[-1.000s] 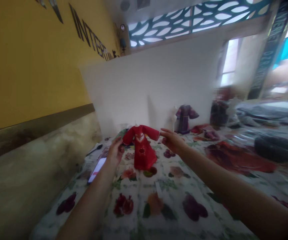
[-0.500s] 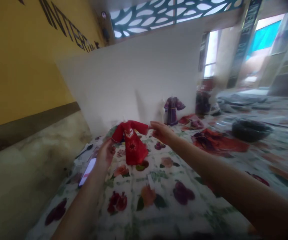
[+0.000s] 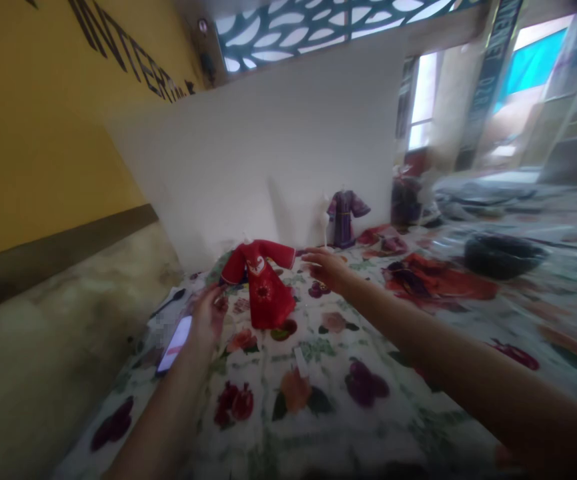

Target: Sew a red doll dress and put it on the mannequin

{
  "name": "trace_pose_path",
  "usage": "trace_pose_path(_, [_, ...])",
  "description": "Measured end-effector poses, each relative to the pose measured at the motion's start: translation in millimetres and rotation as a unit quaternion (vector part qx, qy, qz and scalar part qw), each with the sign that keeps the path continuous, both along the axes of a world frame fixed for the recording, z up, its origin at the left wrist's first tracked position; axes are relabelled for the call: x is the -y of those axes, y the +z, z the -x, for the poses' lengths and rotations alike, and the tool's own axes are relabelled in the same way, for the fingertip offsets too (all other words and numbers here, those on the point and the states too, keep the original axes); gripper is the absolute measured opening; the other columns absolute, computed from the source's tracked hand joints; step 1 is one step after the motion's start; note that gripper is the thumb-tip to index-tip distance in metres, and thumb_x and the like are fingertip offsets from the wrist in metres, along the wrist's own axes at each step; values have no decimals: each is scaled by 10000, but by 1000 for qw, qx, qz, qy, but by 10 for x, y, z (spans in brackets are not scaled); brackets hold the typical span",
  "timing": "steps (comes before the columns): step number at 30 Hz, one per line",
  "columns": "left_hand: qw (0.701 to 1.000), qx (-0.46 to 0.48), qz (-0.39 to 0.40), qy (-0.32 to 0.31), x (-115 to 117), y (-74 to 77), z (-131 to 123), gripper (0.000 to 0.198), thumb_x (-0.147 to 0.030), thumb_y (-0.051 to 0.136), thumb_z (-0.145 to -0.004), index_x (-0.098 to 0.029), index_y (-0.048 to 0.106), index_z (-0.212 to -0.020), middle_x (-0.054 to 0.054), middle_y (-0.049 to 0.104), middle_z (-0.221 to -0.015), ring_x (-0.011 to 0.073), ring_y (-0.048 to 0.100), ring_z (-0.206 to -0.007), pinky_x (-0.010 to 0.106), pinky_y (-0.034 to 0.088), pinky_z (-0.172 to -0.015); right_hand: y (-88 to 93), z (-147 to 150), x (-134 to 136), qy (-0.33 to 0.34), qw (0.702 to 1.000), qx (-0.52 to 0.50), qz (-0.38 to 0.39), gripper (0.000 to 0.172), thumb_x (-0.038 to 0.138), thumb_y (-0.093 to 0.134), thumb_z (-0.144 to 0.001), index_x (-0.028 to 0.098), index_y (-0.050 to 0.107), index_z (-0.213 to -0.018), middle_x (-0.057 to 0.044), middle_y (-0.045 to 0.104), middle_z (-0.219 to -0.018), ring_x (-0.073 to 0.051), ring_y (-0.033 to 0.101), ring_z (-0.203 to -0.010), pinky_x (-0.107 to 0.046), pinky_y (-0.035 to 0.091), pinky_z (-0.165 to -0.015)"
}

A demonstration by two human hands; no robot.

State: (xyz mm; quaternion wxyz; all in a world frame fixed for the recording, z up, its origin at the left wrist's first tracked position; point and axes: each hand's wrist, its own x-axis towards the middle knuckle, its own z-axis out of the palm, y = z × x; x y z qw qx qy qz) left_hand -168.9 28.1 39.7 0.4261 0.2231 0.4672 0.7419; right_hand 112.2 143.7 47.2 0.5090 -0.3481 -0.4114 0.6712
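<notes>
A small red doll's dress (image 3: 271, 293) with white and dark decoration stands upright on the flowered tablecloth, its two sleeves spread out. My left hand (image 3: 209, 312) is just below the cuff of the left sleeve, fingers loosely bent and apart; whether a fingertip still touches the cuff is hard to see. On the other side, my right hand (image 3: 327, 267) is a short way off the right cuff, fingers stretched out with nothing in them. Farther back, a small purple robe (image 3: 344, 217) stands before the white board.
A lit phone (image 3: 175, 343) lies by my left forearm, with a dark spoon-like thing (image 3: 168, 302) beyond it. Orange-red cloth (image 3: 443, 280) and a dark bowl-like object (image 3: 503, 255) are at the right. The white board (image 3: 268, 153) closes off the back; a wall runs along the left.
My right hand's fingers have opened and spread beside the right cuff. My left hand has dropped slightly from the left cuff. The dress stays in its place.
</notes>
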Motion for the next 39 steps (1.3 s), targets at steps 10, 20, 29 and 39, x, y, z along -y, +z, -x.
trace_pose_path(10, [996, 4, 79, -34, 256, -379, -155, 208, -77, 682, -835, -146, 662, -1031, 33, 700, -890, 73, 573, -527, 183, 465, -464, -386, -435, 50, 2, 999, 28, 40, 211, 279, 621, -987, 146, 636, -1149, -50, 668, -1026, -128, 647, -777, -272, 576, -662])
trace_pose_path(20, [987, -102, 69, -98, 618, -342, -279, 346, -223, 832, -622, -141, 710, -935, 39, 714, -789, 125, 619, -580, 226, 474, -551, -539, -808, 182, -26, 999, -14, 11, 121, 143, 748, -756, 184, 733, -868, -39, 726, -812, -83, 581, -544, -190, 502, -482])
trace_pose_path(29, [933, -251, 73, -248, 700, -285, -658, 262, -346, 809, -721, -156, 747, -889, 64, 714, -802, 134, 575, -612, 248, 440, -601, -768, -887, 172, -35, 999, -4, -3, 145, 207, 794, -677, 193, 750, -815, -24, 709, -736, -85, 530, -513, -203, 430, -445])
trace_pose_path(39, [863, -292, 69, -406, 374, -219, -1365, 222, -345, 761, -790, -177, 740, -935, 51, 693, -817, 142, 591, -667, 268, 463, -645, -512, -1010, 276, -98, 993, -61, -33, 163, 261, 778, -668, 193, 725, -806, -6, 662, -696, -90, 522, -545, -214, 430, -496])
